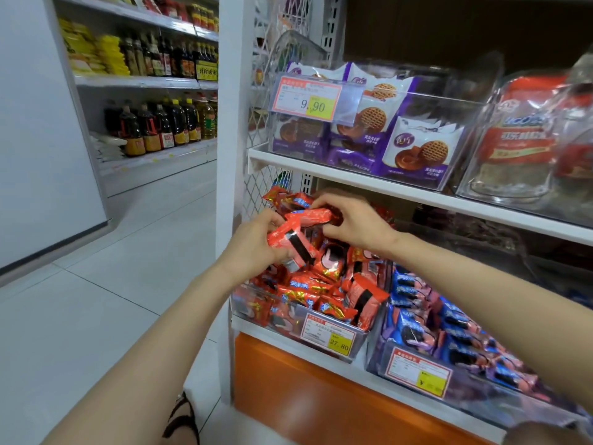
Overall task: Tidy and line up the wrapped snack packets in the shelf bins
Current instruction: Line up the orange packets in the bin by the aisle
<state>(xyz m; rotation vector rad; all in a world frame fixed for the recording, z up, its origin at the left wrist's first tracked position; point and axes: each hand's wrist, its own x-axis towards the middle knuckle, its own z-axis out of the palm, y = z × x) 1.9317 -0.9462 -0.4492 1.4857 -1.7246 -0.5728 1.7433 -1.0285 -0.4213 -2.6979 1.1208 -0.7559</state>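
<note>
The white shelf (pixel 417 195) carries purple biscuit packets (pixel 420 149) in a clear bin above; below it, at the left end, a clear bin (pixel 362 343) holds a loose heap of red snack packets (pixel 321 293); blue packets (pixel 449 332) fill the bin beside it. Over that heap the left hand (pixel 256 242) curls round a black-striped red packet (pixel 288 240); the right hand (pixel 356 223) pinches another red packet (pixel 313 216) just above.

Red snack packets (pixel 316 284) heaped (jumbled), clear bin (pixel 359 343)
</note>
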